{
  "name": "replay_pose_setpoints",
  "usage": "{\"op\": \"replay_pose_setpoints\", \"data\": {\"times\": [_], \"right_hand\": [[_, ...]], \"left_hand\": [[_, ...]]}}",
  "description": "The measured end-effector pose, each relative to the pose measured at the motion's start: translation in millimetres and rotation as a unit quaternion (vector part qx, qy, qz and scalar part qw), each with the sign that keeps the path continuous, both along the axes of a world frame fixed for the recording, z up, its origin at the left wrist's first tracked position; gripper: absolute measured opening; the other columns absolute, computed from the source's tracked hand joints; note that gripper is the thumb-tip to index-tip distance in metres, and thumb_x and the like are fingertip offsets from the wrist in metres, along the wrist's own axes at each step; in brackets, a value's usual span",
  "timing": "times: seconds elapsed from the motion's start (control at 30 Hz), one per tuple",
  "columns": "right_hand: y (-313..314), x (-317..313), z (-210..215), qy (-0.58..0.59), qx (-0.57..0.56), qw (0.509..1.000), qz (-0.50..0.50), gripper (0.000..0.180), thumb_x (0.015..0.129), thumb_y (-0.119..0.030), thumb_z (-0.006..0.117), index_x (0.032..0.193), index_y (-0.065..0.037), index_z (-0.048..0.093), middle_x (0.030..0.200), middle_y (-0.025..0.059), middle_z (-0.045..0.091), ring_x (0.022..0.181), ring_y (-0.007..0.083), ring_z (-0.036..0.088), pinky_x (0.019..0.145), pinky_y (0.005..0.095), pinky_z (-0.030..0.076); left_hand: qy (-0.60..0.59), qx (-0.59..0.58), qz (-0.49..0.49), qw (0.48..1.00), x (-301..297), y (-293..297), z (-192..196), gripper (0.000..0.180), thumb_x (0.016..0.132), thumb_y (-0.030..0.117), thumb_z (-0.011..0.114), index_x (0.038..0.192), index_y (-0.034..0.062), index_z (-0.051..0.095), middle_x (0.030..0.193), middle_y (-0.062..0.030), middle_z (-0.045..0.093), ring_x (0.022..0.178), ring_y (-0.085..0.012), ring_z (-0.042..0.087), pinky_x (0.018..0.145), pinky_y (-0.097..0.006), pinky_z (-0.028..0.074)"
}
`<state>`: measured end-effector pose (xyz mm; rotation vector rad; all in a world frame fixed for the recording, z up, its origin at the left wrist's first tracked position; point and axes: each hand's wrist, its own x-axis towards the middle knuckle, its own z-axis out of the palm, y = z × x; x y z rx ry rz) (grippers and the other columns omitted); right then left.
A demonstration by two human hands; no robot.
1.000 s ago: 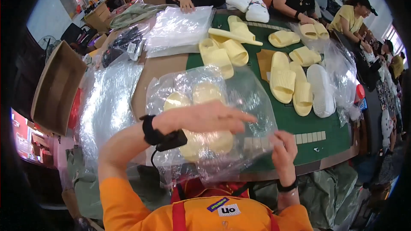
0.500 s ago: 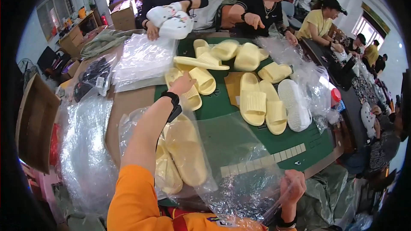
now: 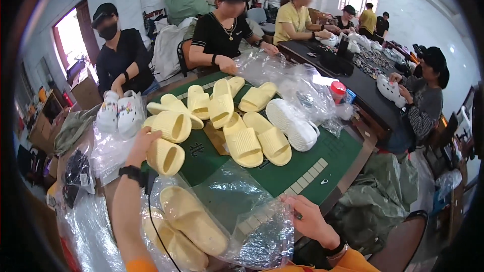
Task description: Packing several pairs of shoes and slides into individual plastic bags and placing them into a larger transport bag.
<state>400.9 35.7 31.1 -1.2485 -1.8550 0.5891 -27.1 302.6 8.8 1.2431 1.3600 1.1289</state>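
At the left, a dark bundle lies in clear wrapping, and nearer than it some shiny plastic sheets are spread. A little farther to the right stand white clogs, just before a co-worker in black. Then comes the person's left hand. Its fingers are bent and touch the left side of two pale yellow slippers, which lie one beside the other on the green bench; I cannot tell if the fingers grip them firmly. Near to the person, a yellow pair lies aslant beneath clear plastic, though whether it is fully inside I cannot say. Beyond, in the middle, there are several loose slippers, and to their right white footwear shows a sole turned upward. On the near side, the clear bag reaches to the right hand, whose fingers are closed together and pinch its edge. Farther right, a jar with red lid is at the far side, beside crumpled plastic, and a grey-green sheet hangs past the bench edge.
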Motion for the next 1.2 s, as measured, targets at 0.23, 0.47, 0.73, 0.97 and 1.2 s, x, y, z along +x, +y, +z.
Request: {"op": "replay_pose_setpoints", "data": {"times": [0.23,0.47,0.73,0.97,1.2], "right_hand": [[4,-7,6,-0.105,0.026,0.994,0.019,0.062,0.068,0.005,0.054,0.127,-0.002,0.039,0.113,0.0146,0.053,0.085,0.0320,0.057,0.071,0.0336,0.049],[-10,-12,9,-0.182,0.024,0.981,-0.065,0.069,0.072,-0.006,0.063,0.131,0.002,0.029,0.122,0.0169,0.049,0.079,0.0299,0.061,0.062,0.0320,0.051],[-9,-11,-2,-0.061,0.066,0.995,0.053,0.031,0.076,0.005,0.051,0.105,-0.004,0.056,0.113,0.0164,0.054,0.102,0.0332,0.054,0.081,0.0340,0.047],[-13,-22,15,-0.214,0.155,0.964,-0.035,0.029,0.075,-0.007,0.058,0.103,-0.003,0.052,0.104,0.0126,0.058,0.081,0.0288,0.059,0.060,0.0347,0.050],[-14,-25,24,-0.160,0.131,0.977,-0.060,0.048,0.072,-0.006,0.057,0.119,-0.005,0.045,0.101,0.0126,0.058,0.074,0.0307,0.058,0.058,0.0356,0.049]], "left_hand": [[-0.176,-0.013,-0.019,0.984,13,-118,78,0.025,0.083,0.009,0.055,0.104,-0.0040,0.052,0.094,-0.0099,0.060,0.081,-0.0163,0.060,0.075,-0.027,0.048],[-0.116,-0.030,0.032,0.992,4,-237,67,0.026,0.081,0.005,0.051,0.105,-0.0041,0.052,0.094,-0.0087,0.061,0.086,-0.0151,0.060,0.075,-0.026,0.049],[-0.260,-0.090,0.099,0.956,-1,-324,12,0.042,0.074,-0.003,0.044,0.115,-0.0014,0.047,0.095,-0.0078,0.062,0.080,-0.0153,0.062,0.068,-0.027,0.051],[0.267,-0.002,0.064,0.962,-38,-330,-19,0.041,0.070,0.008,0.061,0.111,0.0069,0.056,0.080,-0.0026,0.055,0.065,-0.0158,0.051,0.061,-0.024,0.040],[0.154,0.071,0.126,0.977,-31,-305,-67,0.029,0.074,0.000,0.059,0.103,0.0016,0.057,0.090,-0.0047,0.060,0.081,-0.0141,0.054,0.073,-0.027,0.043]]}}
